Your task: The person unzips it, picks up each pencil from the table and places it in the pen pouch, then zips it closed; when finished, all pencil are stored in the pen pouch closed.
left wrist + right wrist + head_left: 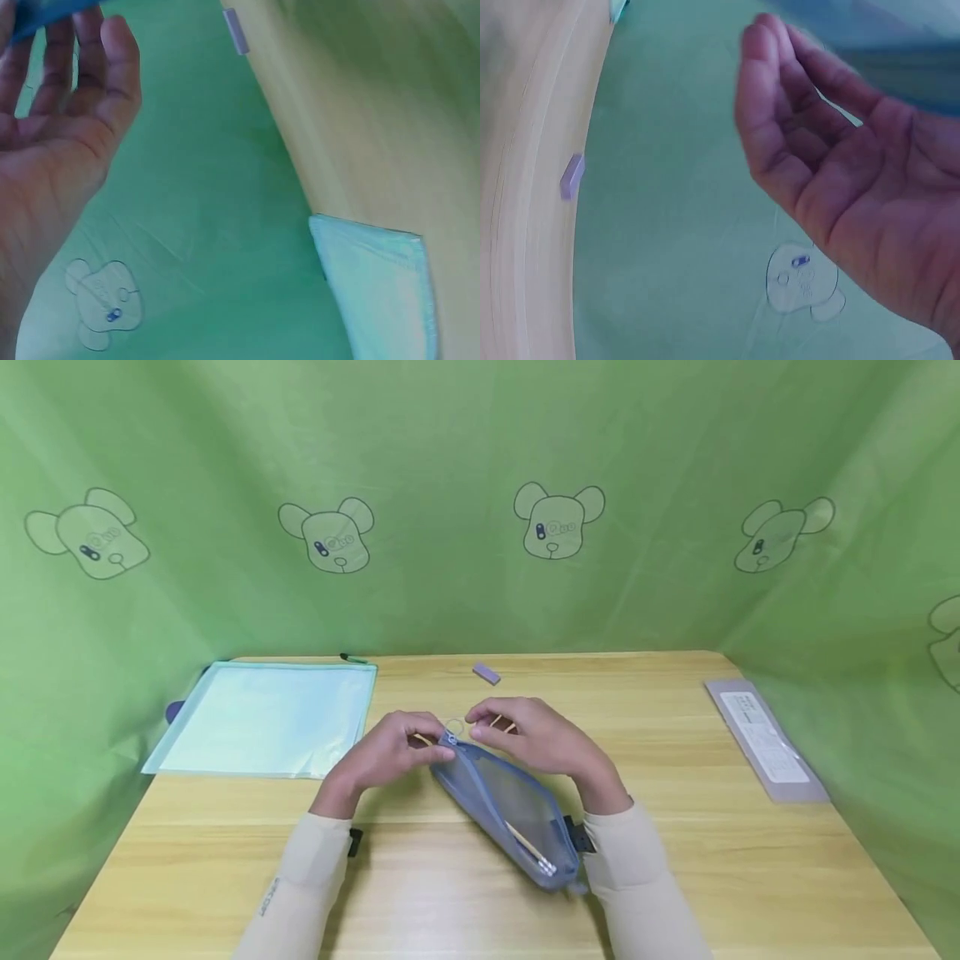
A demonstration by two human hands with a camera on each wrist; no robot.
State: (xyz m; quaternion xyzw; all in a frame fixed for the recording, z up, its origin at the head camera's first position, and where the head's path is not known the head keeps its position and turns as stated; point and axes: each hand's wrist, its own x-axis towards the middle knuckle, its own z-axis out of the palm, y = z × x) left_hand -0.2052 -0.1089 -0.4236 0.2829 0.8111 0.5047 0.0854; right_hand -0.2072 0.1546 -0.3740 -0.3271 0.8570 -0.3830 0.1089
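Note:
A blue-grey mesh zip pouch (480,793) is held slantwise above the table, its zipper undone. Inside it, a pencil (527,843) shows toward the lower end. My left hand (392,750) pinches the upper corner by the zipper pull and its ring (454,726); in the left wrist view the pouch's blue edge (56,16) crosses the top corner. My right hand (534,735) hovers just right of the ring, fingers loosely bent, nothing visible in them. In the right wrist view the blurred pouch (907,64) is behind that hand (855,157).
A pale blue zip folder (262,718) lies at the table's left, with a dark purple thing (174,711) peeking out beside it. Near the back edge sits a small purple eraser-like block (487,673). A flat mauve package with a white label (767,739) lies at right. Green curtains (450,593) enclose the table.

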